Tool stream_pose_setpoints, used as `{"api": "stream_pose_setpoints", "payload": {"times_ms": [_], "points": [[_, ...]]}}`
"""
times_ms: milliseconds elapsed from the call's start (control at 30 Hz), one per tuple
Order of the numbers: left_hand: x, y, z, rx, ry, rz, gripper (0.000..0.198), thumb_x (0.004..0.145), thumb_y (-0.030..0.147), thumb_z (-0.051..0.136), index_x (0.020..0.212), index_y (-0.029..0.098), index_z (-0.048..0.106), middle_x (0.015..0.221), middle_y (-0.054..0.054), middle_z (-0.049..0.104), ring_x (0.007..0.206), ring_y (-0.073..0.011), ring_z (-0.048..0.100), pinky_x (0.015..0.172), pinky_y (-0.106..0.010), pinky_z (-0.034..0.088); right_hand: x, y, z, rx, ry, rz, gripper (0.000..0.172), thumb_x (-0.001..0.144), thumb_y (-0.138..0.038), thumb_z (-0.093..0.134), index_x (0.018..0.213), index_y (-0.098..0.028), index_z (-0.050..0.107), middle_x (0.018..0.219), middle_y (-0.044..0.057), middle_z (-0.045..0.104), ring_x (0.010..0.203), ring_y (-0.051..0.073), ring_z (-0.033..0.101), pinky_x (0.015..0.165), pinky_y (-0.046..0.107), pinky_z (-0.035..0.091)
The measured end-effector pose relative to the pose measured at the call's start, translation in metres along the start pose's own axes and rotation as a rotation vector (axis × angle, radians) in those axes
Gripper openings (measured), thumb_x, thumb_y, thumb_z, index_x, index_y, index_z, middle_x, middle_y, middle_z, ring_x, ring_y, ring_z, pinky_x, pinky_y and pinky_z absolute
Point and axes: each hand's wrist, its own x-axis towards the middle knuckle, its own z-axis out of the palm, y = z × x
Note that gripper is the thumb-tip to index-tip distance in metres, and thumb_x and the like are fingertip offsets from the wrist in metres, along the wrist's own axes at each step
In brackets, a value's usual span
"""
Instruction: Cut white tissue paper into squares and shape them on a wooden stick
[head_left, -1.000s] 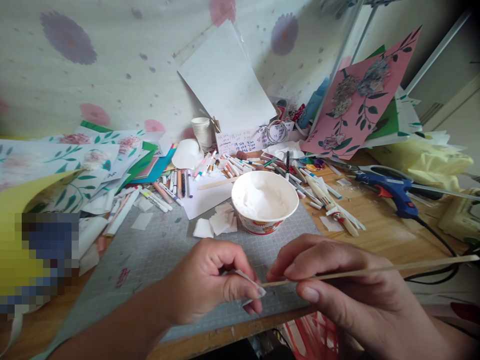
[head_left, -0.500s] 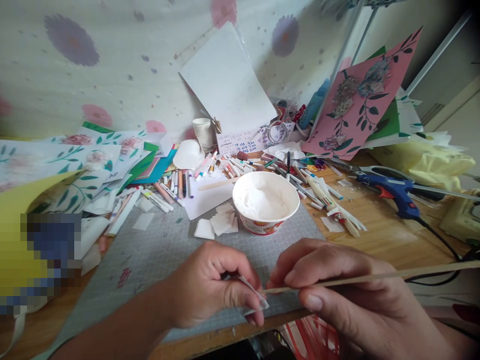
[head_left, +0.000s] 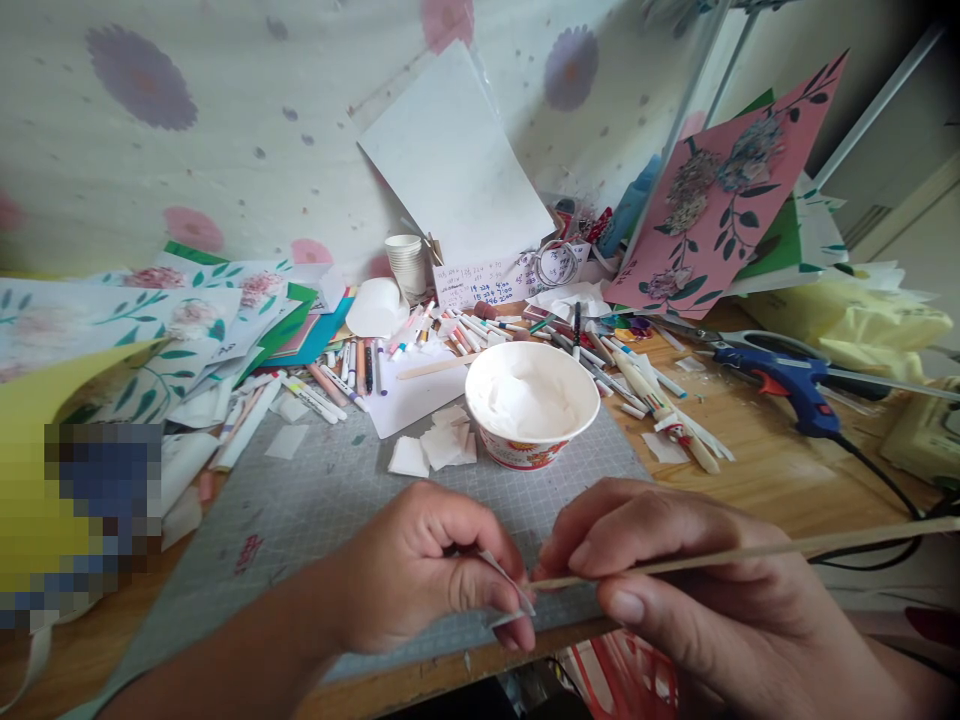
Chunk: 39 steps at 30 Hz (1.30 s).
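Observation:
My left hand pinches a small folded piece of white paper between thumb and fingers. A long thin wooden stick runs through my right hand, held between thumb and fingers. Its tip meets the paper at my left fingers; whether the paper wraps around it I cannot tell. Beyond my hands stands a paper bowl with white paste-like stuff inside. Left of the bowl, several small white paper squares lie on the grey cutting mat.
Many markers lie scattered behind the bowl. A blue glue gun with a cord rests at the right beside scissors. Flower pictures stack at the left; a pink one leans at the right. Paper cups stand at the back.
Almost nothing differs. The paper in my left fingers has shifted very slightly against the stick's tip; both hands stay in place.

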Motion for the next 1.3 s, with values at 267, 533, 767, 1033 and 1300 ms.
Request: {"api": "stream_pose_setpoints", "payload": {"times_ms": [267, 533, 767, 1033, 1300], "points": [[0.0009, 0.0021, -0.0011, 0.053, -0.023, 0.022, 0.012, 0.079, 0.023, 0.07, 0.073, 0.013, 0.07, 0.075, -0.006, 0.077, 0.069, -0.0157, 0.07, 0.067, -0.025, 0.053, 0.0002, -0.0004, 0.001, 0.019, -0.006, 0.006, 0.024, 0.081, -0.001, 0.061, 0.091, -0.02, 0.069, 0.089, 0.006, 0.072, 0.079, 0.016, 0.069, 0.071, 0.023, 0.056], [0.001, 0.0005, -0.002, 0.072, -0.016, 0.017, 0.012, 0.079, 0.024, 0.07, 0.073, 0.013, 0.07, 0.075, -0.006, 0.077, 0.069, -0.0165, 0.07, 0.067, -0.027, 0.053, 0.0007, 0.0015, -0.0002, 0.036, -0.014, 0.008, 0.024, 0.08, 0.0, 0.06, 0.091, -0.019, 0.069, 0.089, 0.006, 0.071, 0.079, 0.015, 0.068, 0.071, 0.022, 0.054], [-0.0007, 0.001, -0.0005, 0.044, 0.005, -0.01, 0.01, 0.078, 0.022, 0.071, 0.072, 0.014, 0.069, 0.072, -0.004, 0.077, 0.065, -0.0148, 0.07, 0.064, -0.024, 0.054, -0.0011, -0.0002, -0.0003, 0.031, -0.016, 0.021, 0.025, 0.08, 0.001, 0.06, 0.091, -0.02, 0.068, 0.091, 0.005, 0.071, 0.081, 0.015, 0.068, 0.073, 0.021, 0.054], [0.0009, 0.002, 0.0006, 0.022, 0.039, -0.054, 0.022, 0.074, 0.032, 0.074, 0.073, 0.013, 0.064, 0.064, -0.003, 0.075, 0.057, -0.0117, 0.068, 0.056, -0.02, 0.052, 0.0002, 0.002, 0.0002, -0.011, -0.03, 0.029, 0.021, 0.082, -0.001, 0.06, 0.089, -0.019, 0.067, 0.09, 0.005, 0.07, 0.081, 0.015, 0.068, 0.073, 0.022, 0.054], [0.0008, 0.0013, 0.0015, 0.005, 0.053, -0.041, 0.027, 0.074, 0.035, 0.074, 0.074, 0.014, 0.058, 0.062, -0.001, 0.07, 0.057, -0.0121, 0.065, 0.055, -0.02, 0.048, 0.0004, 0.0027, 0.0013, -0.01, -0.028, 0.051, 0.018, 0.082, -0.002, 0.059, 0.085, -0.018, 0.064, 0.089, 0.006, 0.07, 0.081, 0.015, 0.067, 0.072, 0.023, 0.053]]}}
